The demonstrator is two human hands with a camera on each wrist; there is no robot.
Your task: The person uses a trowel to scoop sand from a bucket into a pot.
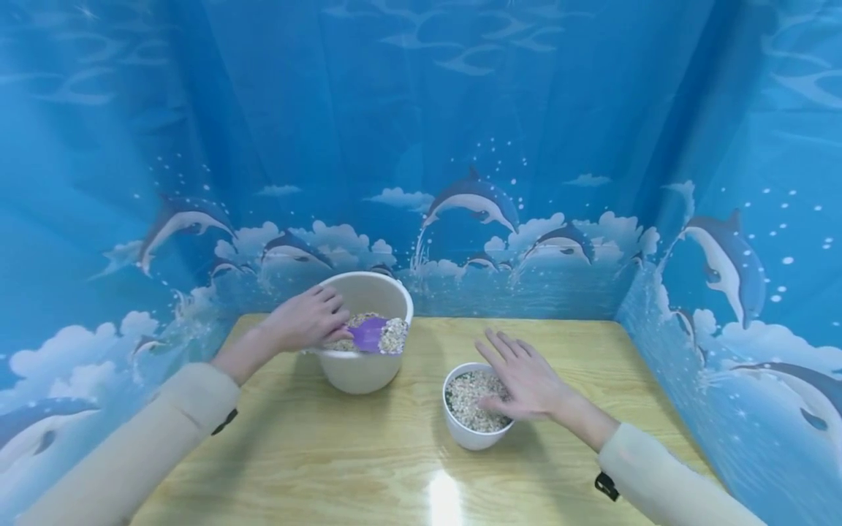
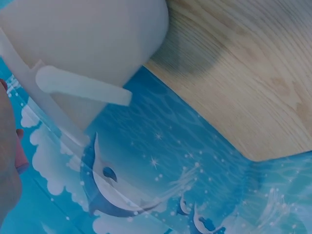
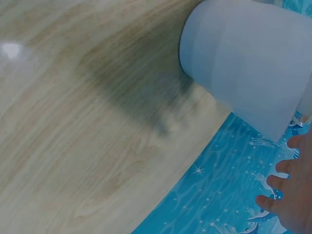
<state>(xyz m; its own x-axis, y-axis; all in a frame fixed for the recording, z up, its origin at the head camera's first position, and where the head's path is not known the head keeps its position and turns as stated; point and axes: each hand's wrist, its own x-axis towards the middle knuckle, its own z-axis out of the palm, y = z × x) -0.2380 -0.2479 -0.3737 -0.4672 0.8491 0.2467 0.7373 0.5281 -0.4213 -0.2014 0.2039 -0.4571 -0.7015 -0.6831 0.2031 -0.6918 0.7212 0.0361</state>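
My left hand [image 1: 309,319] grips a small purple shovel [image 1: 368,334] by its handle. The blade carries a heap of pale gravel-like grains [image 1: 393,336] and is over the mouth of a large white bucket [image 1: 362,374]. More such grains lie inside that bucket. To the right stands a smaller white pot [image 1: 468,440], filled near its rim with the same grains [image 1: 470,398], a dark green band showing round their edge. My right hand [image 1: 526,380] has its fingers spread over the pot's right side, the thumb reaching across the grains.
Both containers stand on a light wood-grain table [image 1: 316,453]. A blue curtain [image 1: 421,146] printed with dolphins encloses the back and both sides. In the left wrist view, the bucket's white handle [image 2: 83,87] juts from below its rim.
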